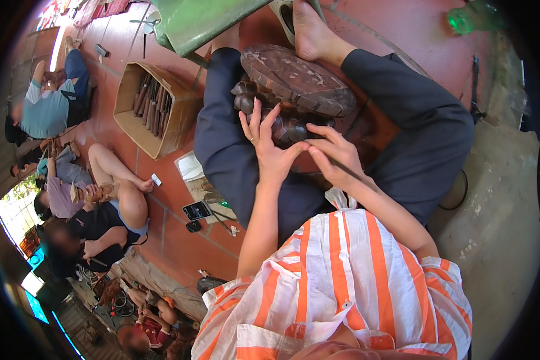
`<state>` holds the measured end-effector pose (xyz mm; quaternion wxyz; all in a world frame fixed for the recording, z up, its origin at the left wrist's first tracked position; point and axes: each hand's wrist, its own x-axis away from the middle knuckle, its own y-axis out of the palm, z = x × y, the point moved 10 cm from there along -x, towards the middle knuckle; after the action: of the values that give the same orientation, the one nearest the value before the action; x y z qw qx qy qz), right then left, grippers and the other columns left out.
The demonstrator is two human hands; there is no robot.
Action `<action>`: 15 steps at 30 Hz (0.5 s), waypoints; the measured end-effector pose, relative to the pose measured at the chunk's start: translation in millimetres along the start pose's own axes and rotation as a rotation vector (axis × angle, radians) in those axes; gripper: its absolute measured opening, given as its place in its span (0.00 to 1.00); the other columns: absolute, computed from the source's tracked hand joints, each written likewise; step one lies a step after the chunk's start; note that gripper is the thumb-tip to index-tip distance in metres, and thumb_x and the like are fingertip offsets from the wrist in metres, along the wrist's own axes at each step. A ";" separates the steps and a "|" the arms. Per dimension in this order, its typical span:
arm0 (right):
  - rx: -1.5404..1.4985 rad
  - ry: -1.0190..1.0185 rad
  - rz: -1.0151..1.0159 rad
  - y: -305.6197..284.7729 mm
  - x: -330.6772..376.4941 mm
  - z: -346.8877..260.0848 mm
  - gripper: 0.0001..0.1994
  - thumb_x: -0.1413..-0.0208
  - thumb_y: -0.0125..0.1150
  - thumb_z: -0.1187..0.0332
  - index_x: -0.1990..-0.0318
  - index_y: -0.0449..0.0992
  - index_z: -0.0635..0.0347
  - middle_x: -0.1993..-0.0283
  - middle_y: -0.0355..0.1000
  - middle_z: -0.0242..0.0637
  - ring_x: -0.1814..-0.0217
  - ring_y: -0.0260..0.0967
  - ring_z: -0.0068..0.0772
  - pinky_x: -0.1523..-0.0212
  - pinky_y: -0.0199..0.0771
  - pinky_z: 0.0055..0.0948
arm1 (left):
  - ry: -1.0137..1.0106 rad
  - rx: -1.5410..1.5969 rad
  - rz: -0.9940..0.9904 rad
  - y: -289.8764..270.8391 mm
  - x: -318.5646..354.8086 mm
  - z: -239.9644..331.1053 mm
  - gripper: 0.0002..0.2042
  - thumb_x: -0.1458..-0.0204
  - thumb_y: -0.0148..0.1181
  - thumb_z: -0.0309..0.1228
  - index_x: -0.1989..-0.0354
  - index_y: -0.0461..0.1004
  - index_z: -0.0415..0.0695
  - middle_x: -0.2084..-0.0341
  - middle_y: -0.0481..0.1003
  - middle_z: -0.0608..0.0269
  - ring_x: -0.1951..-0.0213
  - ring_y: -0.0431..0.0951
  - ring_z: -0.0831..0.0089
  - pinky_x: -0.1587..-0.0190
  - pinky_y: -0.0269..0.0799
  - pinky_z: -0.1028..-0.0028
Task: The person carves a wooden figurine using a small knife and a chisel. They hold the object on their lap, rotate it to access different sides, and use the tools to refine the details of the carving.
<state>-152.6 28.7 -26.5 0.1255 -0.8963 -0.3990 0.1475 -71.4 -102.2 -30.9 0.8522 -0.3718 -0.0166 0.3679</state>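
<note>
Between my bent legs stands a dark brown carved wooden piece (297, 81) with a broad oval top and rounded lumps below. My left hand (269, 141) lies against its near side with fingers spread, and the thumb reaches across to my right fingertips. A slim dark rod-like tool (348, 170) is gripped in my right hand (336, 156), its shaft running back along the palm toward the wrist. The tool's tip is hidden where thumb and fingers meet by the carving.
On my left stands a cardboard box (189, 117) of several wooden-handled tools (152, 107). A phone (196, 210) and a small black object (193, 227) lie on the tiles. A green chair-like surface (210, 24) juts in ahead. Several people sit at left; a green bottle (462, 21) lies far right.
</note>
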 end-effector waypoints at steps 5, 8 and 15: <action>-0.097 0.077 0.035 -6.5 -7.7 16.1 0.08 0.45 0.56 0.72 0.60 0.77 0.65 0.55 0.74 0.47 0.58 0.75 0.43 0.59 0.75 0.32 | -0.069 -0.079 0.086 5.3 -2.6 3.4 0.39 0.71 0.74 0.53 0.48 0.69 0.48 0.37 0.56 0.56 0.32 0.39 0.48 0.33 0.36 0.53; -0.166 0.059 0.057 -5.6 -2.4 14.8 0.09 0.44 0.54 0.73 0.59 0.76 0.67 0.55 0.75 0.48 0.56 0.75 0.45 0.55 0.74 0.33 | -0.079 -0.079 0.061 3.6 -2.3 3.1 0.37 0.72 0.75 0.52 0.51 0.70 0.48 0.37 0.56 0.58 0.32 0.38 0.48 0.33 0.38 0.54; -0.115 0.173 -0.039 -3.8 -12.1 20.7 0.09 0.44 0.55 0.72 0.60 0.77 0.67 0.57 0.75 0.48 0.57 0.75 0.44 0.57 0.74 0.32 | -0.113 -0.011 0.015 0.7 1.5 -4.4 0.38 0.72 0.76 0.49 0.49 0.70 0.47 0.37 0.56 0.58 0.32 0.37 0.49 0.33 0.39 0.54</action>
<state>-170.4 24.3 -42.4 0.1110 -0.9034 -0.4119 0.0439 -69.4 -103.6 -34.9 0.8450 -0.3550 -0.0640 0.3948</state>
